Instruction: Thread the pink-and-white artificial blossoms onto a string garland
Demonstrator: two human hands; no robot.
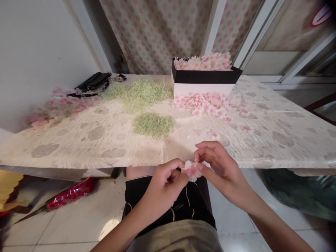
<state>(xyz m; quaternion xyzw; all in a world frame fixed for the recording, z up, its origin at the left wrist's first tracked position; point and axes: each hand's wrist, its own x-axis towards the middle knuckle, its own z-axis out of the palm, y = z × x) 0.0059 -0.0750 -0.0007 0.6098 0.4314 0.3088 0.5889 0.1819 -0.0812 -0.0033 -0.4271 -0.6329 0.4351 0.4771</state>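
Note:
My left hand and my right hand meet just below the table's near edge, both pinching a small pink and white fabric flower. The fingers of each hand are closed on its petals. On the table lies a small heap of pale green stems, with a wider heap of green stems behind it. Loose pink flowers are spread in front of a black and white box filled with more pink flowers.
A table with a patterned plastic cover fills the middle. A black pouch and a blurred pile of pink flowers lie at the far left. Red foil wrapping lies on the tiled floor. A dotted curtain hangs behind.

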